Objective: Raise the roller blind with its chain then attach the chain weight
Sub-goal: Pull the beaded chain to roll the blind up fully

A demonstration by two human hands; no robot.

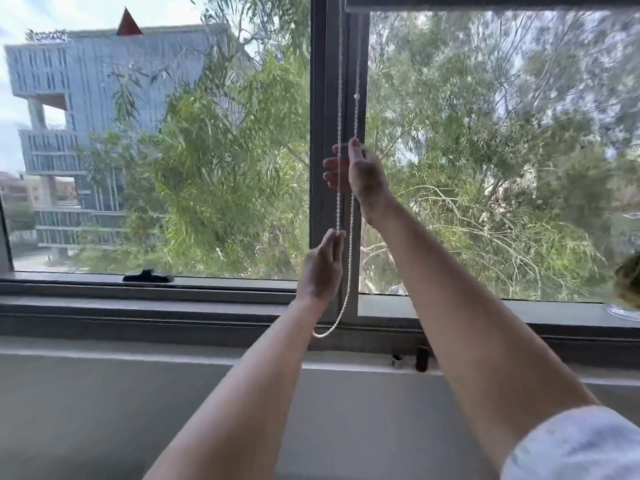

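Wide window glass fills the view, with trees and a pale building beyond, and the dark centre mullion (320,133) runs down the middle where the work is. At the top right, the roller blind (485,6) shows only as a thin bottom edge, so the raising looks nearly or fully done. Below the glass, the sill ledge (138,344) runs clear across, with a black window latch (148,276) to the left and two small fittings (410,358) just right of the loop's foot (one of these may be the chain weight, though the view is too soft to say). The bead chain (338,98) hangs in two strands beside the mullion and closes in a loop (325,332) just above the frame rail. The right hand (367,174) is higher, its fingers curled and pressed on the right strand, while the left hand (322,268) is lower, pinching the left strand between fingertips (337,233). To finish well, my judgement is to draw one strand straight down, letting the other run free, and to keep the strands apart so beads do not snag. Room is ample below and to both sides; only the mullion and glass are close behind the knuckles.
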